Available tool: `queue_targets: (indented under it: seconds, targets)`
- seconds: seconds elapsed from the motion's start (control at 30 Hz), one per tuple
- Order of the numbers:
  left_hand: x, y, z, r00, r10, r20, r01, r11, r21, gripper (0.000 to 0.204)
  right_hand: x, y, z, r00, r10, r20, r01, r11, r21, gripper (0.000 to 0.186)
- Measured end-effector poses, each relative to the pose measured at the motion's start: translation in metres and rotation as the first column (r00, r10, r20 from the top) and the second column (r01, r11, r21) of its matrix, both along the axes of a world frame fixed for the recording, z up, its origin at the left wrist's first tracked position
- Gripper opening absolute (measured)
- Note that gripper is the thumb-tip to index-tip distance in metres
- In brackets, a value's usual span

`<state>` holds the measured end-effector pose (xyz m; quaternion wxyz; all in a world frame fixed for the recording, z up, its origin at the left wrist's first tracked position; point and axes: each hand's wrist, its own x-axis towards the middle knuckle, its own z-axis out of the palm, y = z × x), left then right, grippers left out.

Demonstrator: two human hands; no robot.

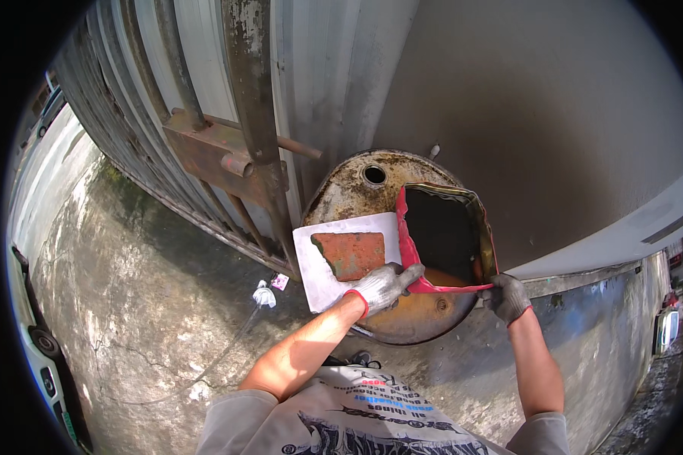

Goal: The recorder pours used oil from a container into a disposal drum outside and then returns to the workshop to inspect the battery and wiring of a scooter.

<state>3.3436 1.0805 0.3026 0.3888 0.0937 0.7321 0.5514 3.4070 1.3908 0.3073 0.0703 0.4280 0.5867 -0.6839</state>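
Note:
A square tin (407, 243) with a red outer wall and an open top stands over the rusty drum (341, 182). Its inside looks dark, with an orange-brown patch at the near end; whether that is liquid or bare metal I cannot tell. My left hand (379, 289), in a grey work glove, grips the tin's near left corner. At the near right corner, my right hand (510, 298), gloved too, has its fingers closed round the rim. Left of the tin, a broken red brick (354, 252) lies on a white sheet (364, 223) covering part of the drum top.
A round hole (374, 175) opens in the drum's far side. A rusty metal gate frame (254, 114) rises at the left, and a grey wall (554, 98) stands behind and right. Crumpled white litter (264, 294) lies on the concrete floor (152, 303).

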Motion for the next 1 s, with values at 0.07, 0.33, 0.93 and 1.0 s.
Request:
queue_targets:
  seconds: [0.07, 0.33, 0.93, 1.0]
  targets:
    - [-0.013, 0.003, -0.006, 0.999, -0.017, -0.032, 0.015, 0.999, -0.046, 0.066, -0.011, 0.000, 0.003, 0.999, 0.030, -0.012, -0.029, 0.999, 0.018, 0.016]
    - [-0.050, 0.001, -0.002, 0.999, 0.043, -0.022, -0.045, 0.996, -0.080, 0.065, -0.061, -0.009, 0.010, 0.999, 0.029, -0.032, -0.027, 0.997, 0.069, 0.017]
    - [-0.076, -0.017, -0.005, 0.976, 0.174, 0.130, -0.180, 0.983, 0.032, 0.063, -0.115, -0.028, 0.028, 0.993, 0.120, 0.020, -0.122, 0.980, 0.156, 0.021]
    - [-0.075, -0.019, 0.001, 0.974, 0.175, 0.144, -0.185, 0.981, 0.057, 0.062, -0.116, -0.031, 0.035, 0.987, 0.153, 0.041, -0.158, 0.974, 0.160, 0.020]
